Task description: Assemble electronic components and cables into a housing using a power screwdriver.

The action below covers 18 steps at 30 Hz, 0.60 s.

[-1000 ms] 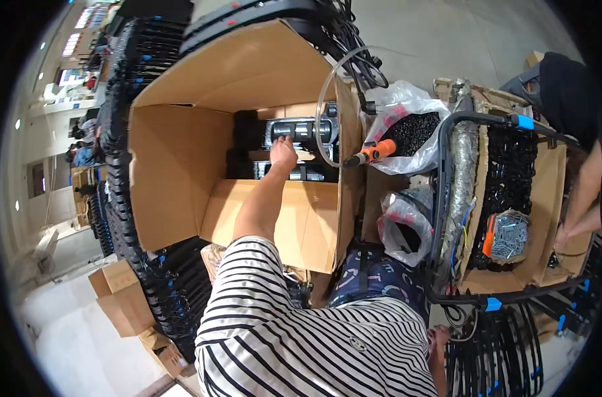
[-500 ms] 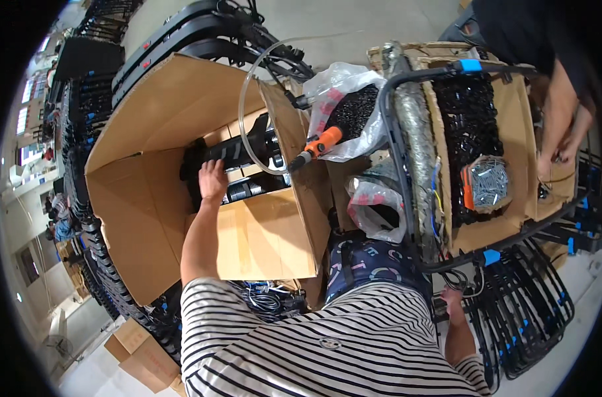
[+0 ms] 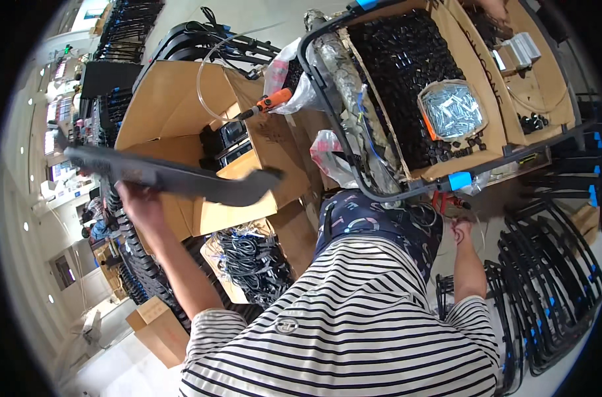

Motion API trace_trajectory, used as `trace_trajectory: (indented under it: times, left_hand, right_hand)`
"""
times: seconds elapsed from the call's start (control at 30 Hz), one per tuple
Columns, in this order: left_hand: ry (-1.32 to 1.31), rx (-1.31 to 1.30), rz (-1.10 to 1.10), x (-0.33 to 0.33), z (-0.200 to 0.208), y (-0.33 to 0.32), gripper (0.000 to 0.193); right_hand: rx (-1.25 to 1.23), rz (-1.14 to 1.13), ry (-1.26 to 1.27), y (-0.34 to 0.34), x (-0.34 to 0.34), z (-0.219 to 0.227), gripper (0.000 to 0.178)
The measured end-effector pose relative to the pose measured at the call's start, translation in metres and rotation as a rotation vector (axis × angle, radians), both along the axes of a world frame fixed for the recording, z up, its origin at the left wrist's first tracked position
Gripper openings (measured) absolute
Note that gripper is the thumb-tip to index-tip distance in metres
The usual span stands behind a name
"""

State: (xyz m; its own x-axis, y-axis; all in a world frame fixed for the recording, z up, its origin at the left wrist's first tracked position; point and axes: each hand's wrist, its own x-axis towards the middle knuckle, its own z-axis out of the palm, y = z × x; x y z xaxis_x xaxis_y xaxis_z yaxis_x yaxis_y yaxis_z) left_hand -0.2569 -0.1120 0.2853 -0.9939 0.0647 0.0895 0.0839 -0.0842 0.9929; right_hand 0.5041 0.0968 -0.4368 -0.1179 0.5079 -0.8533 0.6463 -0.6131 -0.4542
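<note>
My left hand [image 3: 141, 204] is closed around a long black part [image 3: 182, 175] with a bent end, raised and tilted over the open side of a large cardboard box [image 3: 281, 149]; motion blurs the part. Inside that box lie more black parts [image 3: 233, 132]. Low at my right side, my right hand [image 3: 461, 230] has its fingers curled in; what they hold, if anything, is too small to make out. Just beyond it is a red-handled tool [image 3: 444, 200], and I cannot tell whether the hand touches it. An orange power screwdriver [image 3: 273, 100] rests at the box's far right edge.
A black tubular frame [image 3: 354, 165] surrounds a carton [image 3: 476, 169] of small black pieces and a tub of metal fasteners [image 3: 453, 111]. Bundled black cables [image 3: 255, 258] lie below the large box. Black frames [image 3: 546, 284] stand at right. Another person's hand [image 3: 494, 8] shows at top right.
My left hand has come out of the box, moving left and toward me with the black part. My right hand has moved up toward the red-handled tool. The view has shifted.
</note>
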Motion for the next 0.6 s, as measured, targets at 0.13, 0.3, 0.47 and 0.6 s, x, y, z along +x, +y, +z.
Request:
trace_trajectory:
  times: [0.13, 0.3, 0.47, 0.6]
  left_hand:
    - [-0.654, 0.045, -0.277, 0.028, -0.147, 0.072, 0.031]
    - [-0.746, 0.136, -0.284, 0.088, -0.262, 0.168, 0.020]
    - [-0.771, -0.072, -0.318, 0.091, -0.299, 0.226, 0.020]
    - [-0.605, -0.153, -0.356, 0.098, -0.295, 0.229, 0.024]
  right_hand:
    - [-0.224, -1.061, 0.826, 0.063, 0.061, -0.003, 0.020]
    - [-0.185, -0.495, 0.283, 0.053, -0.081, 0.099, 0.022]
    - [-0.062, -0.484, 0.675, 0.063, -0.066, 0.115, 0.029]
    - [-0.004, -0.319, 0.357, 0.061, -0.112, 0.129, 0.031]
